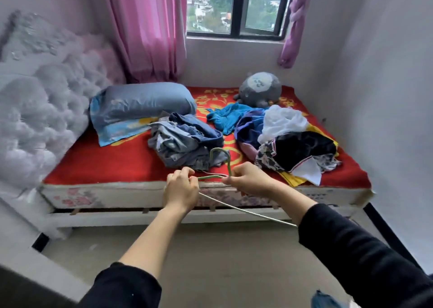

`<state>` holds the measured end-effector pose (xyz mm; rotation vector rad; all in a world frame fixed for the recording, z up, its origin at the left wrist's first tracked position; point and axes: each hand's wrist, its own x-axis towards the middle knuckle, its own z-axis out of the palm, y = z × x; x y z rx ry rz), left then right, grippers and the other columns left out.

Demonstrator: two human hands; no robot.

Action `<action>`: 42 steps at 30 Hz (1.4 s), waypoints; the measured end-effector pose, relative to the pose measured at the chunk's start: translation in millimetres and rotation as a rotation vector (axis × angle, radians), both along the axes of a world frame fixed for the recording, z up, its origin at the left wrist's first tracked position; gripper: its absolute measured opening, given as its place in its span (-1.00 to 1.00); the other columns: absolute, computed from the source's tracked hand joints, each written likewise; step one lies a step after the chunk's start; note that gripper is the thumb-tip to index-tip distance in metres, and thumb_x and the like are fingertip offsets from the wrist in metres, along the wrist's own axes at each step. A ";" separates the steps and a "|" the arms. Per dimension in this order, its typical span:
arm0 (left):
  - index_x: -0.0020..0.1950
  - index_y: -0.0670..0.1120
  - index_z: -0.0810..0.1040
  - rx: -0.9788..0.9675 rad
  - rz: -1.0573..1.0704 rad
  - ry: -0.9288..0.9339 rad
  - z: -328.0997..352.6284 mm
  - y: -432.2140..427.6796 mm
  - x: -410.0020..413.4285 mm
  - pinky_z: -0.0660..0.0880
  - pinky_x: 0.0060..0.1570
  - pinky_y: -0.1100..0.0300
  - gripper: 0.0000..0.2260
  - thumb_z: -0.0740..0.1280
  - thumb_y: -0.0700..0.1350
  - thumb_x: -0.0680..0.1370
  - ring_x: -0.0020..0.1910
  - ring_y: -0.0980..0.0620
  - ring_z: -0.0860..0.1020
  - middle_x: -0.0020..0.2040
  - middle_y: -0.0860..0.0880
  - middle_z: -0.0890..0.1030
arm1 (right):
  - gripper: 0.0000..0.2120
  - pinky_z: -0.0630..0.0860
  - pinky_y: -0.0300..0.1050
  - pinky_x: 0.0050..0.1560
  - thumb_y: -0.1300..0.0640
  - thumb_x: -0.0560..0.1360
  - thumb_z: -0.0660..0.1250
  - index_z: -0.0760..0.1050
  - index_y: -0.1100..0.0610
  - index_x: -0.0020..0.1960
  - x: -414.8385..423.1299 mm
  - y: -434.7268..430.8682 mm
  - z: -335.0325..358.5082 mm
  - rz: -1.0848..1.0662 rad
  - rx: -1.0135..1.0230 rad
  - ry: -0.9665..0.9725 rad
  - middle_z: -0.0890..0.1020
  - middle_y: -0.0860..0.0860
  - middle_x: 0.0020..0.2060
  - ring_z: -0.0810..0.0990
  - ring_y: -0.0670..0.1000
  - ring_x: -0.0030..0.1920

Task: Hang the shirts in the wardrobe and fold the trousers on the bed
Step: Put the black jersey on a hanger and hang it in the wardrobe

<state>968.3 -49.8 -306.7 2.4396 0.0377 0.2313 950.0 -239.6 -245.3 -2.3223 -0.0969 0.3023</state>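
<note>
- A wire hanger (229, 164) is held just in front of the near edge of the bed (105, 162). The grip of the left hand (181, 187) is closed round one shoulder of it, and that of the right hand (248, 178) is closed at the base of the green hook.
- An unfolded heap of denim trousers (185, 141) is seen mid-bed, just beyond the hands.
- A pile of shirts (288, 139) (white, black, patterned, yellow) is spread over the bed's right side.
- A teal garment (225, 117) lies between the two heaps, farther back.
- A blue pillow (140, 106) is set at the bed's left end, and a grey plush toy (260, 89) at its far edge.
- The hanger's lower right end is hidden behind the right sleeve (351, 249).
- Single garments in the pile cannot be told apart.
</note>
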 end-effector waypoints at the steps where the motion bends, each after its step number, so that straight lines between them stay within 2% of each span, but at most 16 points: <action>1: 0.15 -0.11 0.53 0.006 -0.013 0.022 -4.8 -22.4 11.1 0.33 0.16 0.06 -0.76 0.16 -0.14 0.55 0.17 -0.15 0.42 0.13 -0.16 0.57 | -0.66 0.34 -0.23 -0.44 -0.01 0.50 0.38 0.39 0.13 -0.34 7.9 -21.2 -2.9 -0.038 -0.006 0.001 0.42 -0.06 -0.50 0.37 -0.12 -0.52; 5: 0.14 -0.11 0.52 0.043 -0.095 0.124 -19.4 -102.7 52.6 0.36 0.13 0.04 -0.75 0.13 -0.11 0.56 0.16 -0.13 0.43 0.12 -0.14 0.56 | -0.56 0.26 -0.12 -0.38 -0.02 0.53 0.32 0.26 0.09 -0.44 45.9 -94.4 -12.6 -0.192 -0.066 -0.005 0.36 -0.04 -0.50 0.32 -0.06 -0.47; 11: 0.25 -0.09 0.47 0.089 -0.214 0.208 -38.7 -190.9 139.1 0.38 0.19 0.00 -0.70 0.12 -0.07 0.58 0.23 -0.10 0.38 0.21 -0.12 0.52 | -0.69 0.30 -0.09 -0.25 0.13 0.54 0.24 0.35 0.14 -0.36 126.3 -174.7 -47.9 -0.349 -0.083 0.052 0.43 0.04 -0.43 0.41 0.05 -0.33; 13: 0.26 -0.09 0.46 0.099 -0.241 0.214 -45.7 -214.8 178.0 0.38 0.20 0.00 -0.69 0.12 -0.07 0.57 0.24 -0.11 0.38 0.22 -0.12 0.52 | -0.70 0.30 -0.10 -0.30 0.14 0.54 0.23 0.36 0.15 -0.37 161.1 -198.5 -58.4 -0.375 -0.103 0.080 0.43 0.03 -0.44 0.41 0.04 -0.36; 15: 0.23 -0.09 0.48 0.106 -0.273 0.232 -55.2 -237.3 220.5 0.38 0.19 0.00 -0.70 0.12 -0.08 0.56 0.21 -0.13 0.39 0.20 -0.14 0.53 | -0.64 0.24 -0.12 -0.40 0.19 0.54 0.22 0.27 0.11 -0.43 195.4 -222.0 -67.3 -0.401 -0.094 0.095 0.37 -0.01 -0.48 0.34 0.00 -0.43; 19: 0.18 -0.12 0.50 0.145 -0.348 0.292 -75.0 -281.7 301.3 0.37 0.16 0.01 -0.72 0.12 -0.11 0.54 0.18 -0.17 0.42 0.16 -0.18 0.55 | -0.62 0.21 -0.11 -0.40 0.25 0.53 0.15 0.18 0.09 -0.45 257.6 -270.2 -82.2 -0.497 -0.031 0.126 0.29 -0.01 -0.54 0.26 0.02 -0.49; 23: 0.18 -0.15 0.50 0.194 -0.409 0.356 -95.8 -331.5 366.7 0.36 0.14 0.00 -0.72 0.13 -0.11 0.55 0.18 -0.21 0.43 0.17 -0.20 0.54 | -0.64 0.16 -0.09 -0.38 0.23 0.57 0.11 0.16 0.08 -0.38 310.1 -323.5 -102.1 -0.638 -0.013 0.090 0.28 -0.01 -0.47 0.24 0.00 -0.44; 25: 0.17 -0.14 0.50 0.181 -0.432 0.403 -106.8 -349.9 381.8 0.39 0.12 0.01 -0.72 0.13 -0.11 0.54 0.16 -0.22 0.45 0.16 -0.20 0.56 | -0.66 0.22 -0.17 -0.36 0.20 0.61 0.10 0.17 0.01 -0.32 322.7 -342.8 -111.1 -0.708 -0.009 0.059 0.31 -0.04 -0.40 0.28 -0.07 -0.39; 27: 0.12 -0.12 0.53 0.138 -0.428 0.466 -127.6 -377.5 404.3 0.42 0.08 0.02 -0.74 0.13 -0.11 0.52 0.13 -0.21 0.48 0.12 -0.18 0.59 | -0.71 0.36 -0.14 -0.15 0.16 0.63 0.10 0.21 -0.05 -0.24 343.4 -372.4 -127.4 -0.767 -0.030 0.065 0.41 -0.02 -0.27 0.38 -0.06 -0.28; 29: 0.03 -0.12 0.55 0.098 -0.400 0.555 -147.2 -405.8 426.5 0.42 0.04 0.06 -0.76 0.14 -0.10 0.51 0.10 -0.20 0.51 0.08 -0.17 0.61 | -0.86 0.38 -0.01 -0.01 0.14 0.63 0.09 0.31 0.06 -0.10 367.6 -403.8 -142.0 -0.801 -0.048 0.104 0.46 0.08 -0.15 0.43 0.06 -0.13; 31: -0.10 -0.12 0.55 0.075 -0.377 0.640 -166.1 -433.1 446.8 0.42 0.01 0.07 -0.79 0.14 -0.09 0.51 0.08 -0.22 0.53 0.04 -0.19 0.63 | -0.92 0.34 -0.07 -0.05 0.15 0.64 0.08 0.28 0.16 0.00 392.8 -433.2 -156.4 -0.800 -0.059 0.146 0.41 0.03 -0.23 0.41 0.06 -0.13; 33: -0.17 -0.10 0.52 0.066 -0.319 0.730 -180.7 -456.5 460.6 0.42 0.00 0.09 -0.81 0.15 -0.09 0.52 0.08 -0.23 0.54 0.03 -0.22 0.63 | -0.91 0.30 -0.10 -0.18 0.17 0.64 0.05 0.24 0.17 -0.03 414.5 -456.4 -169.2 -0.782 -0.046 0.199 0.34 -0.01 -0.30 0.35 0.01 -0.28; 35: -0.10 -0.15 0.51 0.001 -0.221 0.783 -192.4 -480.6 476.4 0.39 0.03 0.08 -0.81 0.15 -0.10 0.54 0.11 -0.23 0.52 0.08 -0.25 0.60 | -0.86 0.25 -0.09 -0.33 0.19 0.63 0.02 0.19 0.16 -0.11 438.9 -479.5 -182.8 -0.764 -0.016 0.223 0.34 0.02 -0.31 0.30 -0.02 -0.35; 38: 0.14 -0.27 0.50 -0.085 -0.075 0.850 -221.8 -512.9 500.3 0.39 0.16 0.03 -0.63 0.17 -0.03 0.51 0.17 -0.26 0.50 0.16 -0.29 0.56 | -0.89 0.30 -0.03 -0.30 0.20 0.59 0.04 0.19 0.11 -0.11 469.6 -509.3 -205.6 -0.741 -0.006 0.259 0.41 0.04 -0.29 0.37 0.05 -0.31; 40: 0.23 -0.22 0.45 -0.173 -0.001 0.882 -245.9 -527.7 511.2 0.44 0.18 -0.05 -0.46 0.15 0.08 0.36 0.12 -0.27 0.53 0.13 -0.28 0.58 | -0.95 0.33 -0.03 -0.25 0.20 0.58 0.08 0.22 0.16 -0.04 486.0 -524.8 -220.8 -0.705 -0.023 0.284 0.45 0.05 -0.24 0.43 0.08 -0.26; 42: 0.33 -0.11 0.36 -0.258 0.079 0.899 -273.9 -536.7 520.4 0.48 0.15 -0.09 -0.37 0.17 0.12 0.31 0.10 -0.28 0.55 0.16 -0.22 0.57 | -0.89 0.35 -0.06 -0.19 0.16 0.60 0.16 0.26 0.19 -0.03 500.8 -536.8 -235.9 -0.660 -0.051 0.339 0.46 0.04 -0.20 0.45 0.07 -0.21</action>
